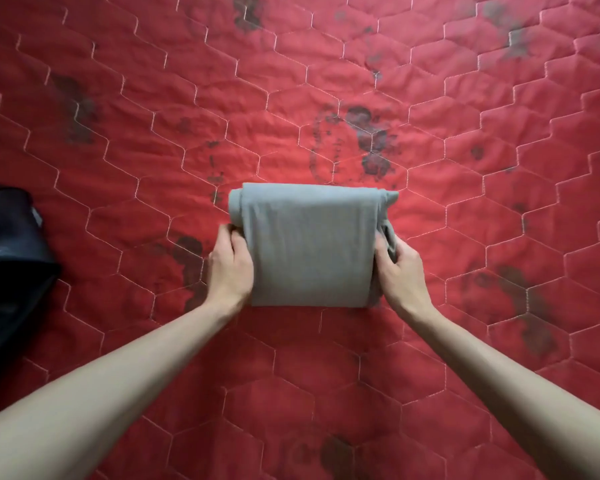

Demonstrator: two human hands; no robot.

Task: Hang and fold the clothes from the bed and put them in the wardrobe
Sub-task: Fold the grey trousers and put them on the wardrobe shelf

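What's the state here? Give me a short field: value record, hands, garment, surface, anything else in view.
surface: red quilted bed cover, hexagon stitching, dark blotches
garment: grey folded garment, compact rectangle, lying on the cover
left hand: left hand grips the garment's left edge, fingers curled round it
right hand: right hand grips the right edge, where loose folds bunch
other item: dark garment at the left frame edge, touched by neither hand
fold status: looks finished
wardrobe: not in view
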